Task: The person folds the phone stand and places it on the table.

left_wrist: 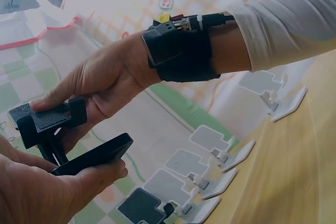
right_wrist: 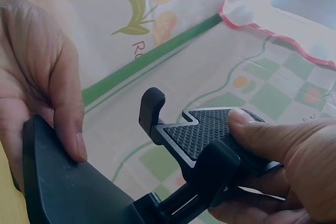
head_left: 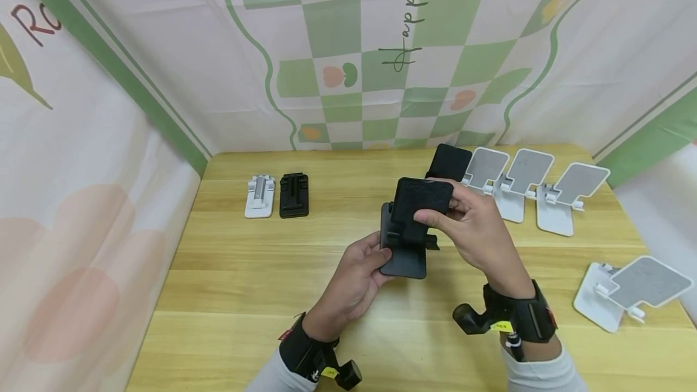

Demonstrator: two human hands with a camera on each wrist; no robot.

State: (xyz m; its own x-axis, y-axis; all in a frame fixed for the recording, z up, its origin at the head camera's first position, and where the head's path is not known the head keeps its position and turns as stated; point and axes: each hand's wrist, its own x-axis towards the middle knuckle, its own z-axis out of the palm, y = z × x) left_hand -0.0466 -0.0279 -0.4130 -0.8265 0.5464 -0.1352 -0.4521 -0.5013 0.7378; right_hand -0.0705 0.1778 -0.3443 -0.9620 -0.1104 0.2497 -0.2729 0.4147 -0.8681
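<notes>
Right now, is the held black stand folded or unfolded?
Unfolded: right wrist view shows its textured plate apart from its base, joined by a strut.

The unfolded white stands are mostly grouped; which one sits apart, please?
The far-right white stand, lowest in the head view; the other three cluster farther back.

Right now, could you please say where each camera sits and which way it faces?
Head: on the head, facing forward and down over the table; left hand, right hand and sleeves show.
Left wrist: on that wrist, facing the held black stand, white stands beyond; both hands and the right sleeve show.
Right wrist: on that wrist, facing the held black stand, patterned cloth beyond; both hands show.
The wrist views share the held black stand.
</notes>
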